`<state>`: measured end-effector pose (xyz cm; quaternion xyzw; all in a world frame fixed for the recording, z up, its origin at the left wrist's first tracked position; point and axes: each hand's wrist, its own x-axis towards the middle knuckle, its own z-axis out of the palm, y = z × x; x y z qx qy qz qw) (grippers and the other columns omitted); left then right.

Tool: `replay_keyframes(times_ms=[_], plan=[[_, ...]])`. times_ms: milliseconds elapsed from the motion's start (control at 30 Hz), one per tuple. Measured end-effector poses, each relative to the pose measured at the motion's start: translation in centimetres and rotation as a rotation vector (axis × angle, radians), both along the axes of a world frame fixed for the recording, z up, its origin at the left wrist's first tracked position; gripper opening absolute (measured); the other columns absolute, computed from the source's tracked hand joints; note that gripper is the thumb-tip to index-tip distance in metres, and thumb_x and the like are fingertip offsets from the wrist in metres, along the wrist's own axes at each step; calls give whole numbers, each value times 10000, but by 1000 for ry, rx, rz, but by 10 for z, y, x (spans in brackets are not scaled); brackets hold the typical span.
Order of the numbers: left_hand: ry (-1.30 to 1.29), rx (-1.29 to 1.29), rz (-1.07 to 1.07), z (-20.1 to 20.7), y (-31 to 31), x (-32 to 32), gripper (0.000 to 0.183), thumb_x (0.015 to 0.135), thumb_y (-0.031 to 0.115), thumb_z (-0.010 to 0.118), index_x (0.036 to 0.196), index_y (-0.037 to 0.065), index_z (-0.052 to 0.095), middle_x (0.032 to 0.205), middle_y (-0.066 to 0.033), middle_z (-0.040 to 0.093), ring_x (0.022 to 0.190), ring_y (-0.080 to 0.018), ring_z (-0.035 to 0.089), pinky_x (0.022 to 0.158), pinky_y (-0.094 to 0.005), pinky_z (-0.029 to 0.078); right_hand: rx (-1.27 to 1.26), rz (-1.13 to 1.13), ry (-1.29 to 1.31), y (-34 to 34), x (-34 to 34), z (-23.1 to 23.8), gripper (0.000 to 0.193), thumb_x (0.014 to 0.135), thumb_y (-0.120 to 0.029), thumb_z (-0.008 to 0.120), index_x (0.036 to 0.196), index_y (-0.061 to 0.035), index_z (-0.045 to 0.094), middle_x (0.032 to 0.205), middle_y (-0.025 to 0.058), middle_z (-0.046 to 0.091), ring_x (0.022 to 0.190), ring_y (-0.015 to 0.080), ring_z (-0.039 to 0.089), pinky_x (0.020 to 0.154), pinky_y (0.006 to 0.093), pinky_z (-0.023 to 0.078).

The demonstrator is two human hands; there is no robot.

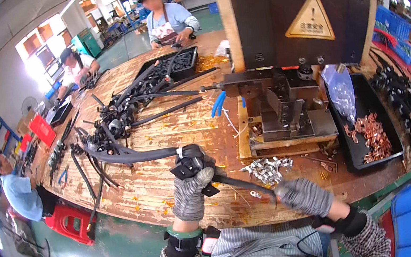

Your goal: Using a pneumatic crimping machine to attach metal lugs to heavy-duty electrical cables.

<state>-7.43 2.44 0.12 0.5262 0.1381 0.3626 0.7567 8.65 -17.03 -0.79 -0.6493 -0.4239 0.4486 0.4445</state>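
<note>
My left hand, in a grey knitted glove, is closed round a black connector housing on a thick black cable. From it the cable's thinner end slants down to the right. My right hand, gloved alike, pinches that end near the table's front edge; its tip is hard to make out. Leftward, a thick sheathed length runs into a heap of harnesses. Between my hands and the press lies a pile of silver metal terminals.
Right of the press, a black tray holds copper lugs and a clear bag. More harnesses lie beyond it. Another black tray sits at the back. Co-workers are around the table; a red stool stands at left.
</note>
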Motion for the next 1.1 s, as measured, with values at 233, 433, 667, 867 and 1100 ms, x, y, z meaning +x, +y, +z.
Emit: replay_keyframes(times_ms=[233,433,667,867,1100], plan=[[-177,-240,80,3,0,-14,280,732,133,646,958,52,502,789,-37,547,680,-169,583,658,-321,513,67,-73,-67,1,-59,0,462,872,-449,456,683,-39,553,570,10,486,552,113,443,537,257,374],[18,71,40,-6,12,-26,246,743,152,677,913,47,532,767,-5,546,697,-112,547,634,-258,477,90,-8,-589,-1,-29,-20,325,850,-333,500,820,-25,601,713,106,587,657,237,582,597,336,450],[70,75,-66,40,7,-46,315,725,161,714,965,69,533,836,19,544,736,-80,539,646,-226,474,364,-133,-726,19,-44,36,293,811,-252,570,1014,-40,581,941,130,606,856,277,594,768,338,465],[-60,71,-79,30,-27,-23,414,700,217,746,998,74,497,849,47,464,747,-56,439,675,-211,424,442,-39,-736,22,-60,71,477,815,-358,567,1157,-35,492,1075,150,556,973,270,562,854,335,431],[112,564,-39,-6,-42,-12,619,613,183,808,1104,47,456,1032,-41,535,956,-128,508,842,-278,433,163,30,-679,-5,-63,78,664,785,-416,583,1280,-36,357,1108,167,541,1000,272,560,850,333,438]])
